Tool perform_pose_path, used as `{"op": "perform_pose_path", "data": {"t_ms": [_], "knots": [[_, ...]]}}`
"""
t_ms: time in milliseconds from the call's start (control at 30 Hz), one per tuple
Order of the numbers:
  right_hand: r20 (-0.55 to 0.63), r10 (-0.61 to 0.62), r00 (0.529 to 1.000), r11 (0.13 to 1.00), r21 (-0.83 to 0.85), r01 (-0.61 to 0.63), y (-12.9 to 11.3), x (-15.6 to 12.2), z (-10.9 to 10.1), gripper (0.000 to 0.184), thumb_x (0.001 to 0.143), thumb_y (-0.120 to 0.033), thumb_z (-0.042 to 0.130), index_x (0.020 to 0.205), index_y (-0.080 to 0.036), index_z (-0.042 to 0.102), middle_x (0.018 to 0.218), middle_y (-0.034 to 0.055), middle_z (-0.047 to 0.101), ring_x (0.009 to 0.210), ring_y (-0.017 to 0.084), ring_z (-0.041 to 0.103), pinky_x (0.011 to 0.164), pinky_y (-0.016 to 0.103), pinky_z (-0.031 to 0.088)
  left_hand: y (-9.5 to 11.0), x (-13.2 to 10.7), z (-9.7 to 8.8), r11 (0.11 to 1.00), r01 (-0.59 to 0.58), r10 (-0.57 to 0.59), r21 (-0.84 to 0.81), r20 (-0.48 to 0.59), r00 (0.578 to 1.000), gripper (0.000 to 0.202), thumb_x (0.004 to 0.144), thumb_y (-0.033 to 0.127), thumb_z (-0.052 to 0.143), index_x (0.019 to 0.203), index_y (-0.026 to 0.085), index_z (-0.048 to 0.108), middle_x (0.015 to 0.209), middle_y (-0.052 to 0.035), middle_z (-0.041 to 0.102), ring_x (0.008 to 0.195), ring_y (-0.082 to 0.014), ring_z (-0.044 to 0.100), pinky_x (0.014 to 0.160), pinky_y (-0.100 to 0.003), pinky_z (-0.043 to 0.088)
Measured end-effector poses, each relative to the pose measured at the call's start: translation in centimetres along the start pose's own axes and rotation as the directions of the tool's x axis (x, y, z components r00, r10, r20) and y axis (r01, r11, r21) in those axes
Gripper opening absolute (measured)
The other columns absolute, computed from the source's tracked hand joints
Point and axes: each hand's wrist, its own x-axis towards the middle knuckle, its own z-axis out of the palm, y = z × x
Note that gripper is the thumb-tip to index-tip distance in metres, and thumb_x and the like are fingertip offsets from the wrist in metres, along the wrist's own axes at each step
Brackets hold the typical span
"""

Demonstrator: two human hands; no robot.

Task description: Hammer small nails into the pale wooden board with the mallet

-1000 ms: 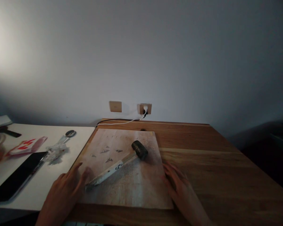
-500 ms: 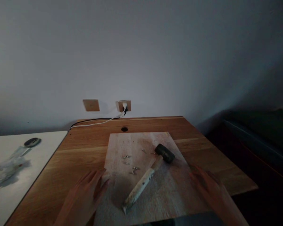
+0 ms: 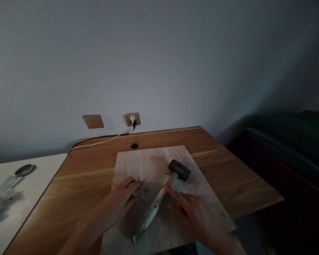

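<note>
A hammer (image 3: 152,211) with a dark, blocky head and a pale, worn handle lies diagonally across a whitish wooden board (image 3: 122,241). My right hand (image 3: 190,212) is beside the handle, fingers apart, its index fingertip at or against the handle's upper part. Over the board's left side, my left hand (image 3: 119,200) reaches in with thumb and fingers apart. Its fingertips are close to several small metal fasteners (image 3: 146,189), too small and blurred to tell nails from screws. One more thin fastener (image 3: 167,173) lies by the hammer head.
The board lies on a brown wooden table (image 3: 218,163) with a round cable hole (image 3: 134,146). A white tabletop (image 3: 42,173) to the left carries a dark oval object (image 3: 25,170) and clear plastic bags (image 3: 2,202). Cables run to a wall socket (image 3: 131,119).
Both hands have moved inward from the board's side edges, the left toward the small fasteners and the right to the hammer handle. The view has shifted and tilted slightly.
</note>
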Motion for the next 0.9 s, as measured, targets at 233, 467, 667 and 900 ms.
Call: {"op": "perform_pose_path", "data": {"t_ms": [233,467,667,900], "knots": [[0.17,0.132,0.976,0.988,0.055,-0.143,-2.4,3.2,1.0,0.043,0.103,-0.055,0.04,0.125,-0.029,0.067,0.085,0.0056,0.078,0.078,0.024,0.074,0.066,0.029,0.047,0.5,0.7,1.2,0.998,-0.007,0.004,-0.068,-0.054,0.999,0.047,0.087,0.006,0.046,0.127,0.026,0.063,0.127,-0.0065,0.065,0.112,-0.0218,0.066,0.1,-0.039,0.056],[0.194,0.239,0.952,0.879,0.374,-0.297,-2.3,1.6,-1.4,0.038,0.105,-0.047,0.036,0.106,-0.025,0.067,0.074,-0.0006,0.072,0.068,0.016,0.069,0.061,0.025,0.039,0.8,-0.3,0.3,0.993,-0.086,0.083,-0.086,-0.035,0.996,0.043,0.094,0.01,0.044,0.129,0.029,0.06,0.128,-0.0043,0.063,0.114,-0.0187,0.065,0.1,-0.035,0.056],[0.147,0.344,0.927,0.795,0.481,-0.371,1.3,-2.4,-1.7,0.035,0.099,-0.045,0.041,0.099,-0.024,0.069,0.076,-0.0009,0.067,0.073,0.016,0.065,0.066,0.022,0.045,-0.8,-2.1,-0.2,0.975,-0.152,0.166,0.162,-0.079,0.983,0.081,0.091,0.047,0.065,0.159,0.036,0.021,0.163,-0.0095,0.033,0.149,-0.0358,0.032,0.114,-0.058,0.04],[0.092,0.39,0.916,0.843,0.366,-0.395,2.2,-3.7,-0.7,0.034,0.1,-0.042,0.04,0.099,-0.024,0.068,0.075,-0.0016,0.066,0.062,0.014,0.06,0.058,0.022,0.042,1.5,-0.2,2.8,0.929,-0.227,0.243,0.294,-0.019,0.97,0.08,0.101,0.052,0.046,0.161,0.03,-0.001,0.168,-0.0106,0.012,0.153,-0.0327,0.019,0.12,-0.053,0.033]]}}
